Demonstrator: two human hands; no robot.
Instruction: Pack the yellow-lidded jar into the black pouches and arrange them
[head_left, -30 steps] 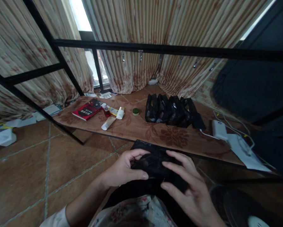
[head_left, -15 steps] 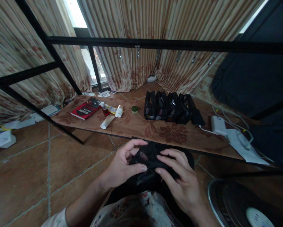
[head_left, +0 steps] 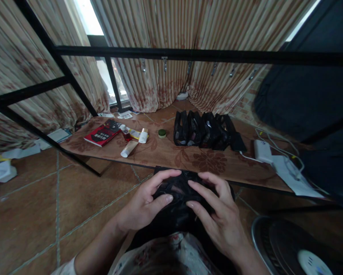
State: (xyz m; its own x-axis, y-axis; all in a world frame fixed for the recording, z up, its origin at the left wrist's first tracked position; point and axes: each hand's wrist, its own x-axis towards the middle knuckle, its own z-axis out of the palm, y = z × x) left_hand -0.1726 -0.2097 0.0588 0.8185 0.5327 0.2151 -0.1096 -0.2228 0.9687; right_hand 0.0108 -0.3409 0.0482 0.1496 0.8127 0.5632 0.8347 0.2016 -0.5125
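Observation:
A bundle of thin black fabric (head_left: 178, 187), partly see-through, lies over the dark-clad lap. Around its left side curves my left hand (head_left: 148, 202), index finger along the far edge and thumb on the near part. My right hand (head_left: 214, 202) grips the right side, fingertips pressing on the cloth and thumb close to the fingers. Whether anything lies inside the bundle I cannot tell. The black fabric blends into the dark clothing beneath it.
Beyond my hands is a low brown patterned board (head_left: 171, 152). It bears a red book (head_left: 101, 133), bottles, a cream tube (head_left: 129, 149), a green-lidded jar (head_left: 161, 133), several black mesh pouches (head_left: 201, 130) and a white adapter (head_left: 263, 150). A round fan (head_left: 291, 244) stands at right.
My right index and middle fingers have shifted, spreading over the far part of the black fabric. The left thumb has moved slightly left and up. The view has shifted a little.

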